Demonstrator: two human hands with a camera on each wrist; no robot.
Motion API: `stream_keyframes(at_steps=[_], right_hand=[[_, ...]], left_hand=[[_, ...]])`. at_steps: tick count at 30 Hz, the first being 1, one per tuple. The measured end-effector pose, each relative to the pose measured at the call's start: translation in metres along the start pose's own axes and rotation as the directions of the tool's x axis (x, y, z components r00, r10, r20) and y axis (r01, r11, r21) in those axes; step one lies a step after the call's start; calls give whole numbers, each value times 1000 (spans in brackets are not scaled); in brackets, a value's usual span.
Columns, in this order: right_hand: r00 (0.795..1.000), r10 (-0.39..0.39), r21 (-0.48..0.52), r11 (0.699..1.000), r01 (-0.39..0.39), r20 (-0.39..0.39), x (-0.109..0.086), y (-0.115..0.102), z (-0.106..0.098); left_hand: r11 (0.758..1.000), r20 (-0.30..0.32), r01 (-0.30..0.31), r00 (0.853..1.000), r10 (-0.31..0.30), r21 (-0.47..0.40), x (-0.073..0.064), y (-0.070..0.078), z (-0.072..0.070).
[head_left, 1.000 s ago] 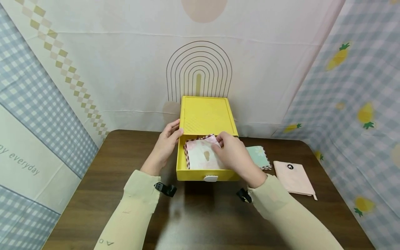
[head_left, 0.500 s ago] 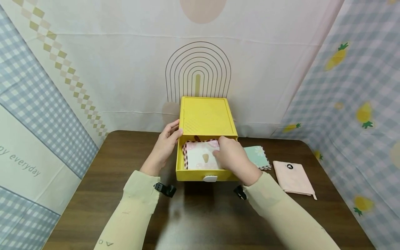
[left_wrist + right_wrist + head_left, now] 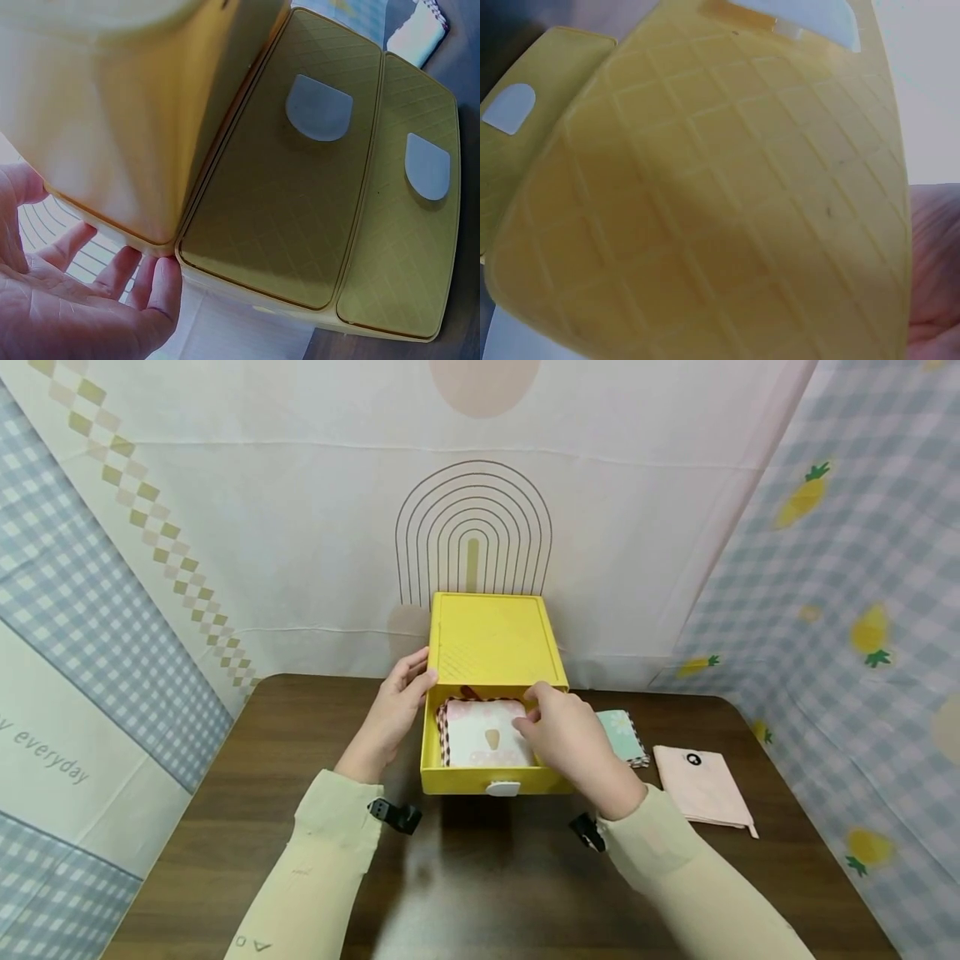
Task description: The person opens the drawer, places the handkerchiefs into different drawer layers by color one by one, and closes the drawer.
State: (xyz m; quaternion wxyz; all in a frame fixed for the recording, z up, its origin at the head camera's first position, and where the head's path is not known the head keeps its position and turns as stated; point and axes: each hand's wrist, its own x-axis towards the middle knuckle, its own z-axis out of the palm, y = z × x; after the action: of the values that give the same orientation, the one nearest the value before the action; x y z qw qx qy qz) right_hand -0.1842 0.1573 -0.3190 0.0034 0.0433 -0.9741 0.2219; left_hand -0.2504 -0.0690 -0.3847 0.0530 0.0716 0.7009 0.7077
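Note:
A yellow tabletop drawer cabinet (image 3: 495,639) stands with its top drawer (image 3: 457,781) pulled out. Inside lies a folded white and pink cloth (image 3: 480,727) with a checked border. My left hand (image 3: 397,706) rests against the cabinet's left side, thumb at the front top corner; in the left wrist view its fingertips press the cabinet edge. Over the drawer's right side, my right hand (image 3: 570,735) has bent fingers near the cloth's right edge, thumb and forefinger apart. The drawer front (image 3: 720,195) hides most of that hand in the right wrist view.
Right of the cabinet, a folded green cloth (image 3: 622,735) with a checked edge lies on the brown table (image 3: 450,893). Farther right is a folded pink cloth (image 3: 705,785) with a hanging loop. Two closed lower drawers (image 3: 277,172) show white tabs. Printed fabric hangs behind.
The white and pink cloth has gone from raised at its far right corner to lying lower in the drawer. My right hand pressed down, then drew back slightly right. The left hand stayed put.

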Motion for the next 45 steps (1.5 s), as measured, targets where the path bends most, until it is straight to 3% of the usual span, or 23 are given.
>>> stream_keyframes(at_steps=[5,9,13,16,20,23,27,33,37,45], right_hand=[[1000,-8,66,998,10,-27,-2,2,-1],[996,-24,179,983,39,-83,-7,2,-6],[986,-43,311,946,92,-162,-15,-1,-10],[984,-46,409,906,113,-170,-23,-3,-12],[993,-55,533,840,101,-101,-36,-5,-12],[997,-67,565,822,71,-27,-45,-6,-11],[993,-78,551,834,13,93,-57,-7,-6],[960,-107,532,845,-50,260,-66,-2,7],[952,-111,520,852,-56,286,-68,3,17],[961,-66,523,848,-88,269,-71,10,28]], left_hand=[[1000,0,4,1000,-4,4,0,-1,0],[1000,2,6,1000,-6,11,1,-1,-1],[1000,5,15,1000,-16,14,1,0,-1],[1000,9,26,1000,-27,13,1,1,0],[999,11,37,999,-38,22,-4,11,2],[999,13,40,999,-40,38,-11,21,4],[998,18,32,999,-33,47,-17,30,6],[999,13,38,999,-39,30,-18,31,6],[999,15,38,999,-38,27,-18,29,6],[999,11,37,999,-38,21,-19,30,7]])
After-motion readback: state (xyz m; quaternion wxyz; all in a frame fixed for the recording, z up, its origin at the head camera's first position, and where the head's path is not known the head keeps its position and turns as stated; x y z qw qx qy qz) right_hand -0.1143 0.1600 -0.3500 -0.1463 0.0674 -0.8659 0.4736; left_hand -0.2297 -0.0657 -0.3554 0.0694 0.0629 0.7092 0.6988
